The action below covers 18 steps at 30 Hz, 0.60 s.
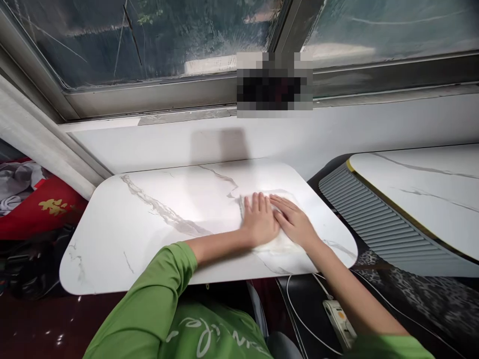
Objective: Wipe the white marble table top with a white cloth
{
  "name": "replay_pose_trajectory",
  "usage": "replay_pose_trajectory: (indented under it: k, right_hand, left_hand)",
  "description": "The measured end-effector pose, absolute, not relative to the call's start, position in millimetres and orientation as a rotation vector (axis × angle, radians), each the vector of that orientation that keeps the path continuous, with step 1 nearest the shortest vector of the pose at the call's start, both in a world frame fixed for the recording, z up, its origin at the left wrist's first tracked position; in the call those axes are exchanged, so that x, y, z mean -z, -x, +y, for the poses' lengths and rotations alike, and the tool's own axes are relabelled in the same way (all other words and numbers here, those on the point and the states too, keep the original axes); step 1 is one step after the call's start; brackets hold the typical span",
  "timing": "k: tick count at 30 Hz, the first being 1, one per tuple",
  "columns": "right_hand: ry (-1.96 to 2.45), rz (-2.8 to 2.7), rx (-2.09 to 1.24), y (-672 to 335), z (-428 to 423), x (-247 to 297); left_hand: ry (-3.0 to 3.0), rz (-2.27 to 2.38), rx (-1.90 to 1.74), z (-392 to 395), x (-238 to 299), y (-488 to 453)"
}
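A white cloth [280, 245] lies spread on the white marble-patterned tabletop [123, 224], right of its middle. My left hand [260, 219] rests flat on the cloth with its fingers stretched forward. Against it, my right hand [294, 219] also lies flat on the cloth, its fingers pointing up and to the left. The two hands touch near the thumbs and cover the cloth's centre. Neither hand has its fingers wrapped around anything.
A window frame [157, 97] and low white wall stand behind the table. A second marble-topped piece with a ribbed side [374, 224] is at right. A power strip [339, 319] with a white cable sits below. Red fabric [48, 209] lies at left.
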State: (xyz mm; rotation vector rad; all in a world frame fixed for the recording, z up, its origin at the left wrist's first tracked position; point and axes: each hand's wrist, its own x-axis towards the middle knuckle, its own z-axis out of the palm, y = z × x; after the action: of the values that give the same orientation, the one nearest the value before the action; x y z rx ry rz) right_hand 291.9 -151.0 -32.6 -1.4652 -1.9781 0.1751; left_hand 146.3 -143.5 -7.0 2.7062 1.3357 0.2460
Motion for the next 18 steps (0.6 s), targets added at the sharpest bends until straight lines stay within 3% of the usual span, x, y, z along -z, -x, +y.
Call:
replay_pose_trajectory:
  k: [8, 18]
  right_hand:
    - [1.682, -2.045, -0.075, -352, -232, 42]
    - [1.682, -2.049, 0.056, -374, -178, 43]
  left_hand:
    - [-2.878, 1.075, -0.031, -197, -6, -205]
    - [-2.901, 1.126, -0.163, -151, 3, -224]
